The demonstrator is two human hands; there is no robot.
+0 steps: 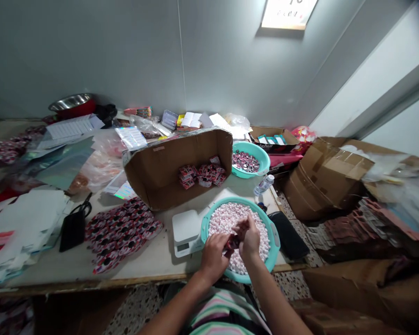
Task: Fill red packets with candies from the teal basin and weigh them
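Both hands are over a turquoise basin [276, 242] heaped with small pale pink-white pieces [226, 213]. My left hand [213, 255] is closed on a small dark red printed packet [233, 242]. Beside it, my right hand [250, 239] is cupped with its fingers curled in, close against the packet; what lies in its palm is too small to make out. A white digital scale [185, 228] stands just left of the basin. Further left, many flat red-and-black printed packets [124, 230] lie spread in a pile.
A cardboard box [157, 172] lies on its side behind the scale, with several filled packets [202, 174] inside. Another turquoise basin [265, 160] holds dark pink round pieces. A clear bottle [263, 185] and a black pouch [289, 236] are at the right. Cartons [326, 172] crowd the floor there.
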